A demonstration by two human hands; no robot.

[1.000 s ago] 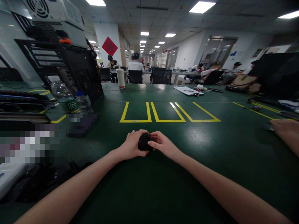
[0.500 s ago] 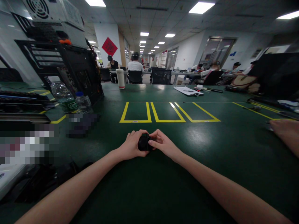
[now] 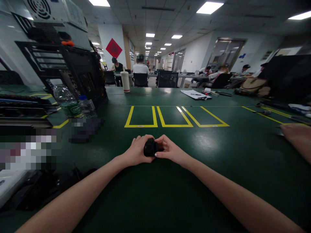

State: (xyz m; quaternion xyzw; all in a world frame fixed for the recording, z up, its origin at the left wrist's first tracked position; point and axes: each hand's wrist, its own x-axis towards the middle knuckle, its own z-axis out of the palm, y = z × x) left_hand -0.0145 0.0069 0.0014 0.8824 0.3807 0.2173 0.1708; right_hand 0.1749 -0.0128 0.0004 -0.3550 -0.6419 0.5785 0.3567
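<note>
Between my hands is a small black rounded object (image 3: 150, 148), dark and glossy, whose exact kind I cannot make out. My left hand (image 3: 138, 150) wraps around its left side, with the fingers over the top and the thumb along the near edge. From the right, my right hand (image 3: 168, 149) grips the object's other side, fingertips at its upper edge and thumb at its lower right edge. Part of the object is hidden behind the fingers. Both hands are low over the green tabletop (image 3: 155, 194).
Yellow tape outlines (image 3: 141, 126) lie beyond my hands. To the left stand a plastic bottle (image 3: 65, 100), a smaller blue-capped bottle (image 3: 86, 108) and a black computer case (image 3: 85, 77). A white cup (image 3: 125, 82) and a clipboard (image 3: 194, 94) are farther back. Another person's hand (image 3: 296, 137) is at right.
My right thumb has slid down from the object's face to its lower right edge, uncovering more of it. My left hand stays in place.
</note>
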